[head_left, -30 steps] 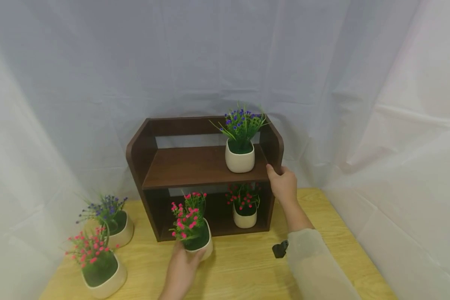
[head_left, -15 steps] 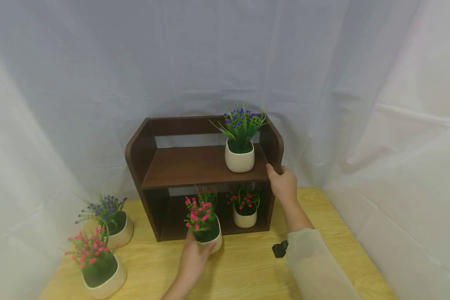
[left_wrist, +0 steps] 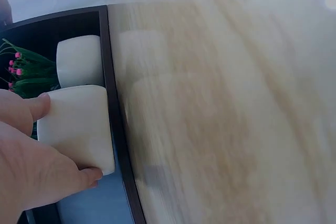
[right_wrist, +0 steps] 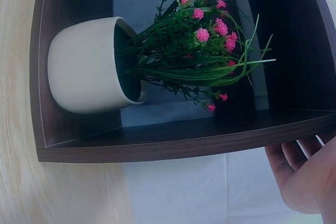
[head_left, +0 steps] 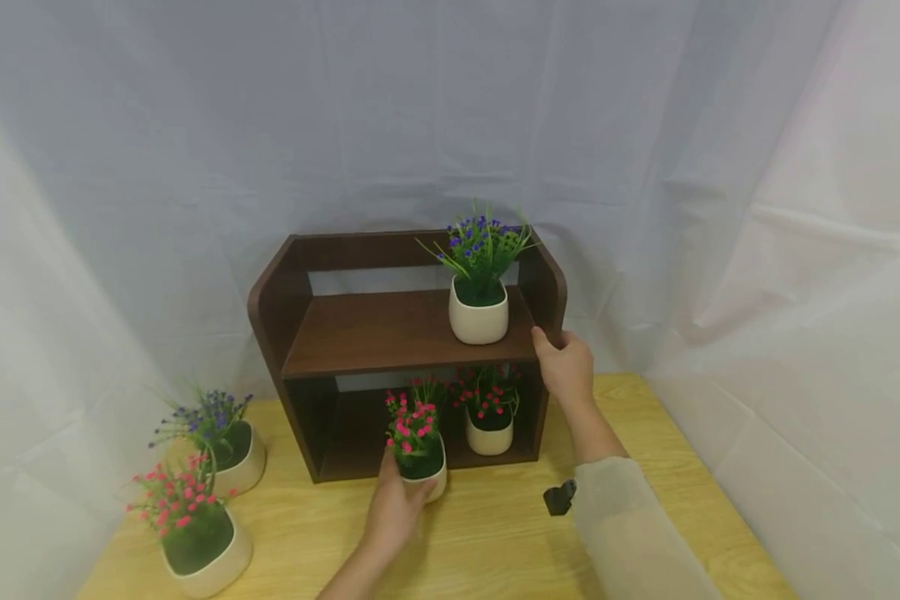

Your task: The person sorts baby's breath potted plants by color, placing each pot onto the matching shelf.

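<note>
In the head view a dark brown two-tier shelf [head_left: 375, 333] stands on a wooden table. My left hand [head_left: 393, 512] grips a white pot with pink flowers [head_left: 414, 429] at the front of the lower tier; its white wall [left_wrist: 79, 124] fills the grasp in the left wrist view. Just right of it, another white pot with pink flowers [head_left: 489, 433] stands inside the lower tier. Holding the shelf's right side panel [head_left: 543, 287] is my right hand [head_left: 567, 371], fingers partly hidden behind the panel. A pot with purple flowers [head_left: 480, 317] sits on the upper tier's right part.
At the left of the table stand a pot with purple flowers [head_left: 247, 467] and, nearer, one with pink flowers [head_left: 217, 562]. A small black object [head_left: 559, 498] is beside the right sleeve [head_left: 630, 517]. White sheeting [head_left: 390, 117] hangs behind and at both sides.
My left hand has carried the pink-flowered pot rightward and slightly away from me, up to the lower tier. The right hand stays on the side panel.
</note>
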### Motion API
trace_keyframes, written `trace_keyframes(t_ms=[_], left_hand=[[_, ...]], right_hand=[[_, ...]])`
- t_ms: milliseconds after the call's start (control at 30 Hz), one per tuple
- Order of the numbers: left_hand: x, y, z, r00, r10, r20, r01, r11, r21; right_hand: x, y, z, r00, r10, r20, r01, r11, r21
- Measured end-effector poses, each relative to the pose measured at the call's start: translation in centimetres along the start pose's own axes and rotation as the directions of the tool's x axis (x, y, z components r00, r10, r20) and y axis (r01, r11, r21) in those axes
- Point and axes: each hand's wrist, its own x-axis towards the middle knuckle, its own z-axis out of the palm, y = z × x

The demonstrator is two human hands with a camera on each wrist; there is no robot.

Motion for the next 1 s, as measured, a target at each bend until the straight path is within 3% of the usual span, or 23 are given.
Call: trace_keyframes(t_ms=[133, 233, 433, 567, 767, 900, 1000], left_hand=[[-0.2, 2.2, -1.4, 1.000, -0.003, 0.025, 0.005, 0.997, -0.075], [0.1, 3.0, -1.9, 0.999, 0.024, 0.032, -0.021, 0.997, -0.080], [1.8, -0.2, 0.1, 0.998, 0.067, 0.010, -0.068, 0.998, 0.019], [2.8, -1.6, 0.8, 0.996, 0.082, 0.031, -0.082, 0.997, 0.002], [3.9, -1.6, 0.7, 0.994, 0.080, 0.072, -0.079, 0.997, -0.023], [4.1, -0.6, 0.2, 0.994, 0.088, 0.068, -0.085, 0.996, -0.035], [4.4, -0.7, 0.4, 0.994, 0.090, 0.066, -0.090, 0.996, -0.002]], right_hand=[[0.0, 0.0, 0.0, 1.000, 0.000, 0.002, 0.000, 1.000, 0.006], [0.1, 0.0, 0.0, 1.000, -0.002, 0.005, 0.002, 1.000, 0.009], [0.2, 0.2, 0.1, 1.000, -0.004, 0.006, 0.004, 1.000, 0.007], [0.2, 0.3, 0.1, 1.000, -0.002, 0.010, 0.002, 1.000, 0.004], [0.1, 0.3, 0.1, 1.000, 0.006, 0.016, -0.006, 1.000, 0.012], [0.1, 0.3, 0.1, 1.000, 0.009, 0.008, -0.009, 1.000, 0.017], [0.1, 0.2, 0.1, 1.000, 0.004, 0.002, -0.004, 1.000, 0.013]])
